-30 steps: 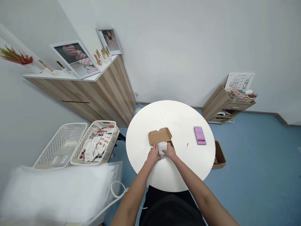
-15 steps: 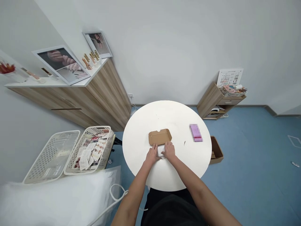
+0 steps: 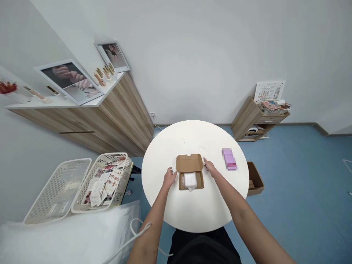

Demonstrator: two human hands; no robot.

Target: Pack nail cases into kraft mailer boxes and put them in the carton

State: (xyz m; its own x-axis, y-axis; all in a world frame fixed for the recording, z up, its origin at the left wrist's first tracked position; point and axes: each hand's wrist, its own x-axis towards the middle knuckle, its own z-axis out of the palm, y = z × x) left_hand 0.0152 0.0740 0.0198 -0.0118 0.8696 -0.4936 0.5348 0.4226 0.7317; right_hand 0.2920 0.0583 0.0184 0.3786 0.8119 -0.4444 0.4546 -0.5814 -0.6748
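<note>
An open cardboard box [image 3: 189, 163] lies on the round white table, its lid folded back on the far side. Inside the box rests a white item in clear plastic wrap [image 3: 190, 180], a corner of the wrap lapping over the near wall. What the white item is, I cannot make out. Just left of the box is my left hand [image 3: 169, 177], fingers apart and holding nothing. My right hand [image 3: 209, 165] is by the lid's right edge, empty, with its fingers stretched out.
A blurred purple packet [image 3: 229, 159] lies on the right of the table [image 3: 192, 216]. Plastic baskets [image 3: 101, 183] stand at left, one full of printed cards. A larger cardboard box [image 3: 255, 179] sits on the floor at right. A white cable [image 3: 137, 234] hangs near my left arm.
Both hands have let go and moved apart to either side of the box. The white wrapped item, between my hands before, now shows fully inside the box.
</note>
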